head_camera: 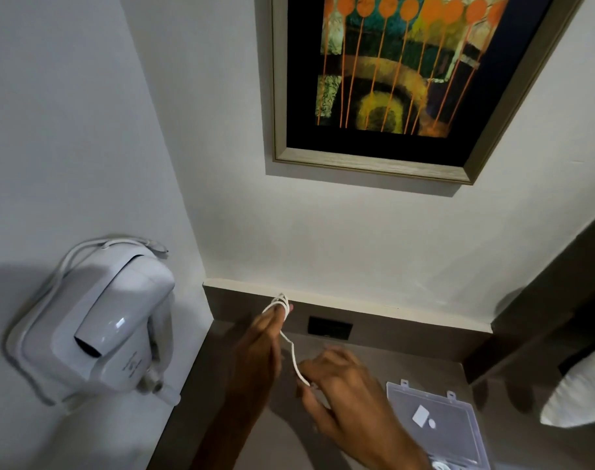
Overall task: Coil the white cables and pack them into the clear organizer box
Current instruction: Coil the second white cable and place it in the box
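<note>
A thin white cable (291, 351) runs between my two hands above a grey-brown counter (221, 385). My left hand (258, 347) is raised with several loops of the cable wound around its fingertips. My right hand (340, 385) pinches the cable's loose end lower down and to the right. The clear organizer box (458, 435) lies on the counter at the lower right, with a small white square and a dot showing on its clear plastic. A bit of white cable (440, 465) shows at the box's bottom edge.
A white wall-mounted hair dryer (113, 320) hangs on the left wall. A framed painting (391, 79) hangs above the counter. A dark socket plate (330, 328) sits in the back panel. A white folded item (584, 395) lies at the right edge.
</note>
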Demonstrator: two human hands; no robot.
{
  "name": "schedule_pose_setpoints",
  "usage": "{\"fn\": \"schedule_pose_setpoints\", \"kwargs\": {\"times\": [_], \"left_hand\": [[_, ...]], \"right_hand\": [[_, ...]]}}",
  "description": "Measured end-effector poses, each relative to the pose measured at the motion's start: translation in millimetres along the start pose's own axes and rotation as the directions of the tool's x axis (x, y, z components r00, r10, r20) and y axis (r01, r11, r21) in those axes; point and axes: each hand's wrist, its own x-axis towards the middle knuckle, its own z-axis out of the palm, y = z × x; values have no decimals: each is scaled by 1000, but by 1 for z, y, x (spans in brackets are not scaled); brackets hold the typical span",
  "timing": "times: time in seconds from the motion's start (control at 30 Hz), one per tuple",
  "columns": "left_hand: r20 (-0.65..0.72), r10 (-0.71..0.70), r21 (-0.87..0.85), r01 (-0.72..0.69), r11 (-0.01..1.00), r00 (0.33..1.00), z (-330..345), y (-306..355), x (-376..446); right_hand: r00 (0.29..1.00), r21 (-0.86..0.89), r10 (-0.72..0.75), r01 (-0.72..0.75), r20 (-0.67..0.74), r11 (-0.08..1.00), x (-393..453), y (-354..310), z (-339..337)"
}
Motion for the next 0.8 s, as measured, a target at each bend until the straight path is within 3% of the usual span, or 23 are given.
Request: {"fn": "schedule_pose_setpoints", "kwargs": {"times": [0.07,0.1,0.13,0.17,0.2,0.3,0.33,0.37,0.4,0.5,0.57,0.63,0.7,0.8], "left_hand": [[-47,-61,-37,59,998,997,3,6,2],[-92,-222,-119,210,970,971,-3,16,7],[-52,-411,-269,384,883,910,-7,20,11],[32,-564,-442,517,733,825,-10,21,15],[95,-633,-573,562,597,769,-12,19,20],[236,-667,-861,471,194,706,-22,10,32],[232,-683,-890,434,138,693,-24,7,34],[213,-692,-887,433,159,690,-24,3,35],[181,-687,-848,466,253,703,-25,0,35],[39,-605,-561,518,646,795,-24,-13,32],[0,-512,-410,467,784,859,-27,-18,24],[-90,-362,-142,348,927,928,-31,-17,16],[-56,-220,44,223,974,974,-31,-20,11],[60,-173,57,170,984,983,-31,-26,7]], "right_hand": [[1000,-76,22,-22,6,997,5,2,-7],[997,-88,62,-59,35,994,7,4,-6],[993,-96,96,-89,72,991,9,7,-3],[986,-98,118,-107,114,989,8,12,2],[978,-90,126,-112,164,990,7,15,7],[943,-74,97,-78,317,994,1,15,31],[933,-70,103,-84,344,994,-1,13,39],[927,-66,119,-103,357,993,-3,11,44],[928,-60,125,-110,350,992,-4,11,48],[983,95,48,-66,177,993,-5,13,39],[985,182,103,-128,137,975,-4,15,24],[970,321,168,-218,176,922,-5,18,13],[970,539,141,-228,197,811,-8,22,4],[966,771,178,-259,190,582,-12,37,-5]]}}
